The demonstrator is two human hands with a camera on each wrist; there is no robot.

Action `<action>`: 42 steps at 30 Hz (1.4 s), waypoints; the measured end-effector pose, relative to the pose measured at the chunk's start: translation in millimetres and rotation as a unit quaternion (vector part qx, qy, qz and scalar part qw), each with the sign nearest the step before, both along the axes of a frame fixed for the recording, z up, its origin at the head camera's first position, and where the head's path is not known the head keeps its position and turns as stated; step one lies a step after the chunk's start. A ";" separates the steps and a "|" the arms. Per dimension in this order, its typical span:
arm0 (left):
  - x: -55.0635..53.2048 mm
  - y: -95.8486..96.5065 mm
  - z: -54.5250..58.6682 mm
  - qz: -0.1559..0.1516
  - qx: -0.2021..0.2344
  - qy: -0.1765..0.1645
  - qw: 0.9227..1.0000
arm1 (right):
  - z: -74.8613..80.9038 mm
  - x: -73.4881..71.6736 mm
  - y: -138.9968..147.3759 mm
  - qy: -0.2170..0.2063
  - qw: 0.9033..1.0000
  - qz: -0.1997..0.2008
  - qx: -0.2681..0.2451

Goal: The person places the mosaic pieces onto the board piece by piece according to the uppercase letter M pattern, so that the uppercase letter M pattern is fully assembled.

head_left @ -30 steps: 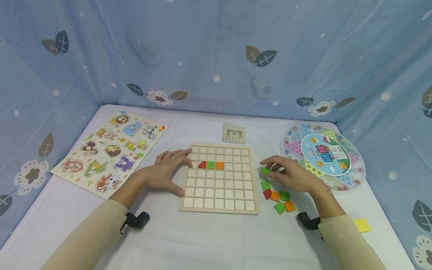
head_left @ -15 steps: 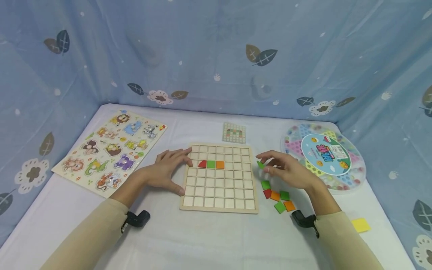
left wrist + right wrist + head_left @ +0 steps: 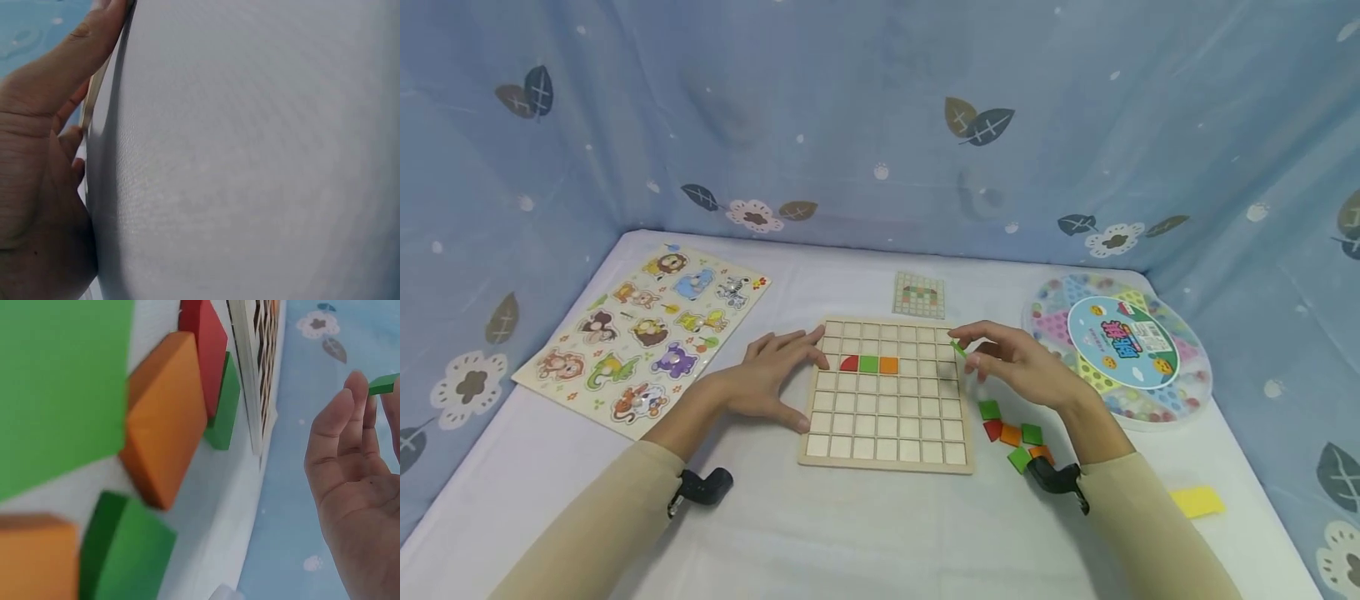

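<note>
My right hand [image 3: 1022,362] pinches a thin green tile [image 3: 958,349] between thumb and fingers, over the right edge of the wooden grid board [image 3: 887,427]. In the right wrist view the tile [image 3: 381,385] is partly cut off at the frame edge. With fingers and thumb spread, my left hand [image 3: 767,379] rests at the board's left edge, fingertips and thumb tip right at the rim. A red rounded tile [image 3: 849,364], a green square tile [image 3: 868,364] and an orange square tile [image 3: 889,366] sit side by side in one row of the board.
Several loose tiles [image 3: 1011,435], green, orange and red, lie right of the board. Behind it is a small pattern card [image 3: 919,307]. An animal puzzle board [image 3: 647,333] lies left, a round clear game box [image 3: 1123,343] right. A yellow piece [image 3: 1197,502] is by the right sleeve.
My right hand has lifted the green tile from beside the loose pile and carried it left and farther back to the board's right edge. The left hand has stayed in place.
</note>
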State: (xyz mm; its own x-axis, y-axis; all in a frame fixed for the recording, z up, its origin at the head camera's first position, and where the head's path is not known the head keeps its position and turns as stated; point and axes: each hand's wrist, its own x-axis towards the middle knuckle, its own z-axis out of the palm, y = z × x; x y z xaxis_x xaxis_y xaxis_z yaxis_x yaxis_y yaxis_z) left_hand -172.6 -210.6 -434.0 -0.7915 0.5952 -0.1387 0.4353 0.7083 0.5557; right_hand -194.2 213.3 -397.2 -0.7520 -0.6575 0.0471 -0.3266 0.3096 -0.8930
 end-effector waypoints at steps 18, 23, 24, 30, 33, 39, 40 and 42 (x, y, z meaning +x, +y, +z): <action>-0.6 -0.8 -1.8 0.004 0.006 -0.004 1.000 | -1.7 -13.0 -31.2 -0.022 1.000 0.013 -0.006; 0.7 0.6 -1.7 0.007 0.001 -0.008 1.000 | -4.8 -14.5 -37.9 -0.021 1.000 0.022 0.003; 1.0 0.9 -1.5 0.008 0.000 -0.008 1.000 | -5.3 -14.7 -39.3 -0.018 1.000 0.022 0.006; 2.3 1.2 -0.1 0.015 0.002 -0.012 1.000 | -8.2 -17.9 -49.6 -0.005 0.999 0.029 0.018; 1.8 0.7 -0.2 0.017 -0.001 -0.012 1.000 | -10.0 -19.3 -55.5 0.001 0.999 0.037 0.021; -0.2 -0.1 -1.3 0.017 -0.006 -0.008 1.000 | -11.7 -20.4 -65.3 -0.002 0.998 0.040 0.048; -0.2 -0.1 -1.2 0.017 -0.006 -0.008 1.000 | -12.0 -20.6 -66.3 -0.004 0.998 0.040 0.054; -0.1 0.1 -0.9 0.018 -0.005 -0.010 1.000 | -12.7 -20.8 -67.8 -0.008 0.997 0.039 0.067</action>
